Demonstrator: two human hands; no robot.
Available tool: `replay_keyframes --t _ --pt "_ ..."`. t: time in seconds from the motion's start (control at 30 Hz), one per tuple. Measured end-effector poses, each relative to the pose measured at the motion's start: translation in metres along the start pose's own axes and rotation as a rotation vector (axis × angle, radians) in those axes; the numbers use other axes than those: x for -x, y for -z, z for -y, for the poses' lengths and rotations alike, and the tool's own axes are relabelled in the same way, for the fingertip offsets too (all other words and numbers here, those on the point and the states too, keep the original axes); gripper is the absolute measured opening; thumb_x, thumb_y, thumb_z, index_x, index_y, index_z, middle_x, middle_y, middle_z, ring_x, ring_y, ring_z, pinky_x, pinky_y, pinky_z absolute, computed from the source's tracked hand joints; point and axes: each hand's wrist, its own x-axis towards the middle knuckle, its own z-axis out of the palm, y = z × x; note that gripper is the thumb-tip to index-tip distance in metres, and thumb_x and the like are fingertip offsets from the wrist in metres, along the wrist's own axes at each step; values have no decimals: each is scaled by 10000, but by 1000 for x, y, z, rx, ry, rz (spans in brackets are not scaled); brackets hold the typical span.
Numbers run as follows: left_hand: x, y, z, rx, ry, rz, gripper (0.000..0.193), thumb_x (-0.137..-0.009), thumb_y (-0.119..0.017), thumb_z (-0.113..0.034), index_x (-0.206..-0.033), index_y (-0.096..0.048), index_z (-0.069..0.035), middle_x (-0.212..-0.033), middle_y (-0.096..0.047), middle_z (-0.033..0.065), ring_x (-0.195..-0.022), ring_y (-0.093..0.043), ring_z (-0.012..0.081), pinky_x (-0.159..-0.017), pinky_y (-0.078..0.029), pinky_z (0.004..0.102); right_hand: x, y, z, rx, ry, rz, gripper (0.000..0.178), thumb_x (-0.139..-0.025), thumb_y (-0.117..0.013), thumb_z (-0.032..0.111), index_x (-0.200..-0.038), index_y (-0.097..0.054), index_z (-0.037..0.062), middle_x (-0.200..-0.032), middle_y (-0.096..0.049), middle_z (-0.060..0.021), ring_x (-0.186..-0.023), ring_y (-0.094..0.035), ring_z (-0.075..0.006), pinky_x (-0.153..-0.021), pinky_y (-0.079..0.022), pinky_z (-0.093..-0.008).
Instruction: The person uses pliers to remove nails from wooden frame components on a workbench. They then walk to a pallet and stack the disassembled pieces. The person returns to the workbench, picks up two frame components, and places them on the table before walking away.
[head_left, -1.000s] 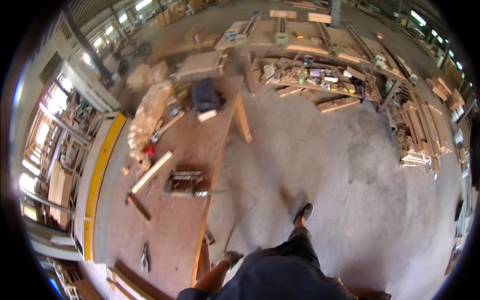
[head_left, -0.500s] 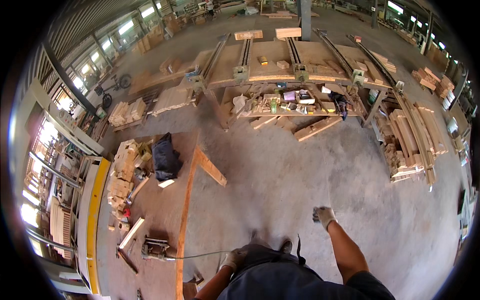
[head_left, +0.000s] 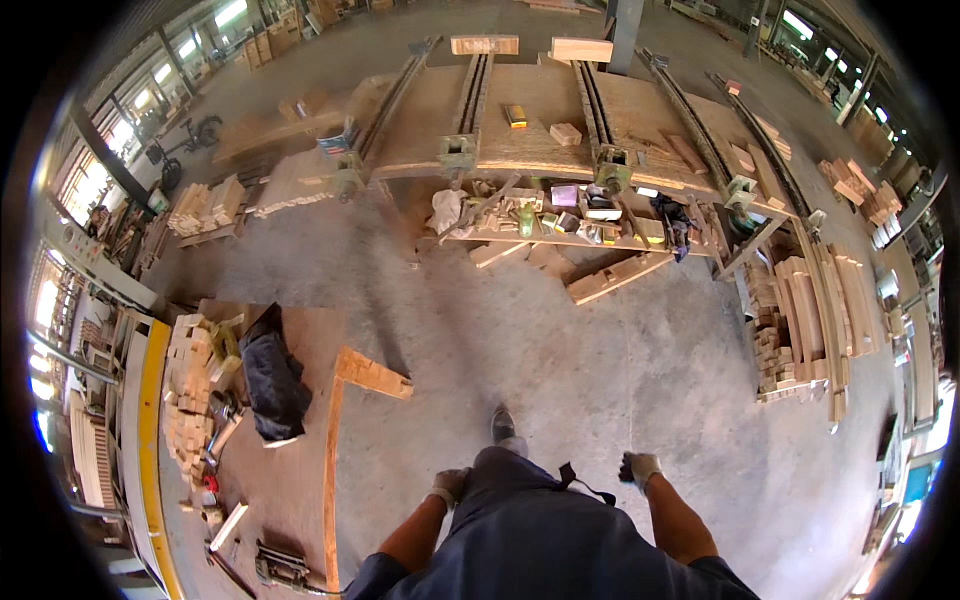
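Observation:
My left hand (head_left: 450,485), in a pale glove with dark fingers, hangs beside my left thigh. Its fingers blend into the dark clothing, so their shape is unclear. My right hand (head_left: 641,468), gloved alike, swings over the bare concrete to the right of my body. Its fingers are curled in, and nothing shows in them. Nearest on the left is a low wooden table (head_left: 300,345), with a power tool (head_left: 282,566) at its near end. Wood blocks (head_left: 190,390) are heaped there beside a dark cloth (head_left: 273,385).
Ahead stands a long workbench (head_left: 520,85) with several bar clamps (head_left: 474,95) across it. A cluttered shelf (head_left: 590,236) sits below. Planks (head_left: 800,300) are stacked at right. A timber piece (head_left: 375,375) juts from the low table. Loose boards (head_left: 620,278) lie by the shelf.
I have stepped forward and right; the low table and power tool have shifted toward the lower left. The workbench looks nearer. My right hand has dropped closer to my body.

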Motion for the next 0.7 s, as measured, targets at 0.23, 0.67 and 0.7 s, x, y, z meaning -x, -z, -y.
replay_keyframes --t 0.23,0.67,0.7 --pt "-105 87 42 964 501 -162 347 -937 -733 -356 -1039 -755 -25 -817 -721 49 -696 -633 154 -657 -527 329 14 21 38 -9 -232 -35 169 -987 -666 226 -985 -685 57 -788 -659 -114 -599 -661 -292 -552 -607 -439" --pt "-187 82 -21 1442 905 -144 311 -944 -667 -359 -834 -724 -74 -647 -633 24 -525 -564 132 -480 -433 323 -140 -26 337 793 195 204 419 -1004 -621 373 -804 -706 15 -685 -673 -77 -566 -650 -195 -546 -557 -380" --pt "-184 76 -33 1475 962 -150 313 -945 -668 -370 -843 -721 -79 -648 -629 24 -513 -555 125 -463 -420 317 -163 -25 362 1349 536 191 404 -1003 -619 352 -805 -709 11 -681 -672 -78 -571 -648 -193 -548 -556 -382"
